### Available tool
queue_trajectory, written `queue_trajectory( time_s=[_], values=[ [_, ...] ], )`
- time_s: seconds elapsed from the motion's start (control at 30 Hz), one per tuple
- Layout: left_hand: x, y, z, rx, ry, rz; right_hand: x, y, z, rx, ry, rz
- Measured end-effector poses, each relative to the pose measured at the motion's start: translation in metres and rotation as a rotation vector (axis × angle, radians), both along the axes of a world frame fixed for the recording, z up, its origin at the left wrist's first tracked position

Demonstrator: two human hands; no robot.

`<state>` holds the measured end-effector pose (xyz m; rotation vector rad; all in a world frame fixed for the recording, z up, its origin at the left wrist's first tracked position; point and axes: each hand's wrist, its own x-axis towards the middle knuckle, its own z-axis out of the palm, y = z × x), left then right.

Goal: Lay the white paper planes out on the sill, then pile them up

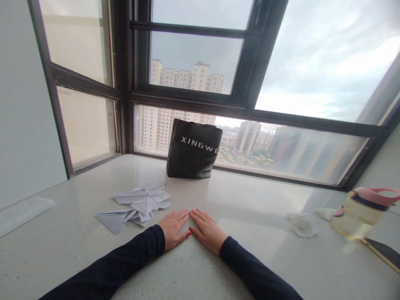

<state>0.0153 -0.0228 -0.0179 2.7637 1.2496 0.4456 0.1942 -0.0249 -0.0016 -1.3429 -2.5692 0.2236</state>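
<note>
My left hand (174,229) lies flat on the pale speckled counter (175,275), fingers stretched out and thumb pointing right. Opposite it, my right hand (208,231) rests flat too, with its fingertips meeting those of the left. Neither hand holds anything. Just left of my left hand is a loose pile of folded white paper pieces (145,204), pointed in shape and overlapping. Beyond the hands a black bag (193,156) with white lettering stands upright against the window.
On the right stand a clear bottle with a pink lid (359,212), crumpled white tissue (303,225) and a dark flat object with a gold edge (383,252). A whitish flat object (26,212) lies at the far left. Dark-framed windows (250,112) border the counter's back.
</note>
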Motion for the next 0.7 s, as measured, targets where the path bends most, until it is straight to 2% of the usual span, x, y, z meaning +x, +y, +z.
queue_trajectory(
  time_s=[0.7],
  values=[
    [-0.0010, 0.0045, 0.0005, -0.049, 0.026, -0.021, 0.0003, 0.0006, -0.0008, 0.000, -0.001, 0.000]
  ],
)
